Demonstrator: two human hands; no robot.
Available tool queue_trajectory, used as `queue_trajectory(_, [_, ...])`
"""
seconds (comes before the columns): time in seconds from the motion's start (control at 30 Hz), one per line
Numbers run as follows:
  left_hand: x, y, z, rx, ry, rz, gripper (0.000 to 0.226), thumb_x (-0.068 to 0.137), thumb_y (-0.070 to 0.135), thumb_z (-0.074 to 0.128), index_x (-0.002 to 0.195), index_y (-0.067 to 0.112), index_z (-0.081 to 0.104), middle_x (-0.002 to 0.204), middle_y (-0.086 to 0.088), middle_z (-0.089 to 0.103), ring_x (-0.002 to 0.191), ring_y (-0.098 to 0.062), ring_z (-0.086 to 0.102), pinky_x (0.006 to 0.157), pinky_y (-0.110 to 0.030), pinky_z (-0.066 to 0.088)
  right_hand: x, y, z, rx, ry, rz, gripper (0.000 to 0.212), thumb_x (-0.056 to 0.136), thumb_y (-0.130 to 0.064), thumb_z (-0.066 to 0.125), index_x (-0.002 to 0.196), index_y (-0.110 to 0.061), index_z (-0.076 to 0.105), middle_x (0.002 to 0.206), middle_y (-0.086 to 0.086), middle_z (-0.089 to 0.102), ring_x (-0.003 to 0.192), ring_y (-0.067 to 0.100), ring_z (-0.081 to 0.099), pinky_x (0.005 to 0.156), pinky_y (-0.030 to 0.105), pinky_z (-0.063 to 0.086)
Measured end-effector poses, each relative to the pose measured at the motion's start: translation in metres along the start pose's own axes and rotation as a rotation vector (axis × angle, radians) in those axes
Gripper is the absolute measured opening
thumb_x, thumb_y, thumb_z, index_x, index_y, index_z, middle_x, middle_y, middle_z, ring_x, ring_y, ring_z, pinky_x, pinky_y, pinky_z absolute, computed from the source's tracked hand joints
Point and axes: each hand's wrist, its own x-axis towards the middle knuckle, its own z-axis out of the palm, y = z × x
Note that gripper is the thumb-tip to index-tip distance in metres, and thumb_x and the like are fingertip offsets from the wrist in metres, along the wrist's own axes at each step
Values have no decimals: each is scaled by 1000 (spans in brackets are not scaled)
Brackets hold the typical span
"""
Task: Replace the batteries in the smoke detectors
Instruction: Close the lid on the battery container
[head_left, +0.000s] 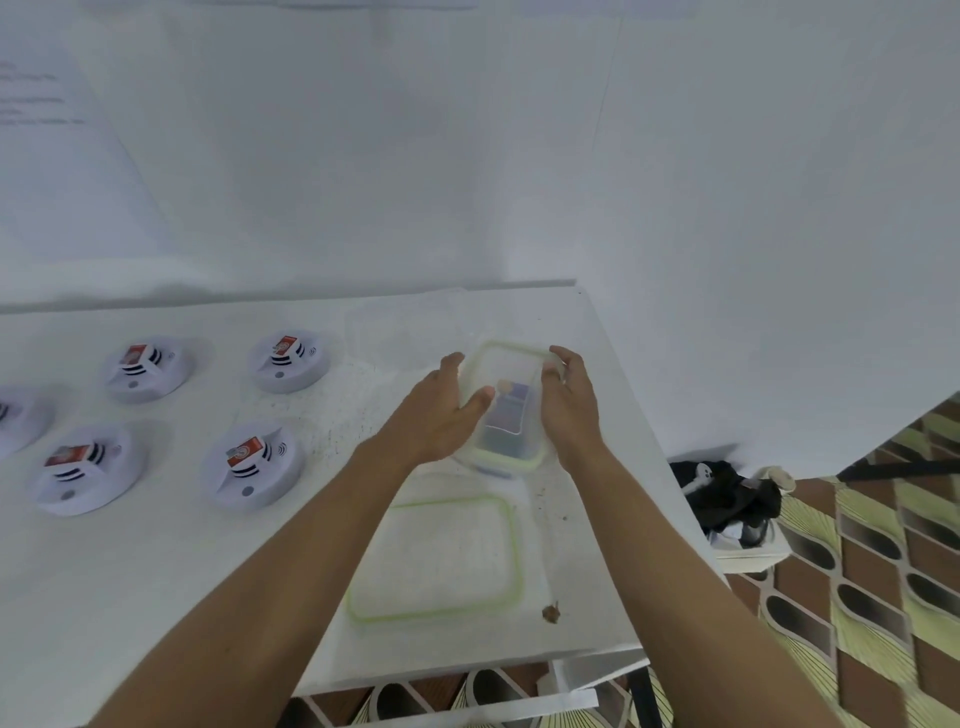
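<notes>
Several white round smoke detectors lie on the white table (156, 571) at the left, each with a red-and-white battery on top, for example one detector (253, 464) and another (289, 362). At the table's right stands a clear plastic container (506, 410) with a green-edged lid on it and something bluish inside. My left hand (441, 410) presses on the lid's left side. My right hand (569, 402) holds its right side. Both hands touch the container.
A second green-edged lid (436, 556) lies flat near the front edge, with a small brown speck (550, 613) beside it. A white wall stands behind. Right of the table, a black object (727, 493) rests on a white box over a patterned floor.
</notes>
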Motion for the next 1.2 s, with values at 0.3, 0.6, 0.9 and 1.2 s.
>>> queue_trajectory(0.3, [12, 13, 8, -107, -124, 0, 73, 102, 53, 29, 156, 22, -9, 158, -12, 30, 139, -28, 39, 106, -31, 29, 5, 3, 0, -43, -20, -45, 36, 108, -24, 37, 143, -21, 47, 134, -5, 56, 119, 14, 51, 106, 30, 39])
queue_trajectory(0.6, [13, 8, 7, -123, -104, -52, 71, 100, 57, 27, 154, 32, -13, 143, -22, 49, 127, -33, 50, 92, -27, 33, 6, 4, 5, -33, 13, -46, 35, 108, -22, 37, 140, -21, 48, 133, -1, 58, 114, 15, 53, 99, 27, 40])
queue_trajectory(0.9, [14, 9, 13, -166, -77, -20, 72, 100, 55, 32, 157, 27, -3, 152, -9, 41, 133, -28, 46, 96, -29, 31, 6, 4, -1, -19, -36, -37, 33, 107, -24, 38, 139, -24, 47, 123, -4, 58, 113, 18, 55, 97, 31, 44])
queue_trajectory(1.2, [27, 11, -3, -172, 23, 36, 94, 84, 45, 72, 152, 21, 13, 154, -6, 28, 138, -23, 36, 111, -37, 36, 34, -3, -26, -187, -354, -62, 36, 106, -29, 47, 141, -29, 54, 142, -4, 56, 132, 18, 52, 115, 45, 40])
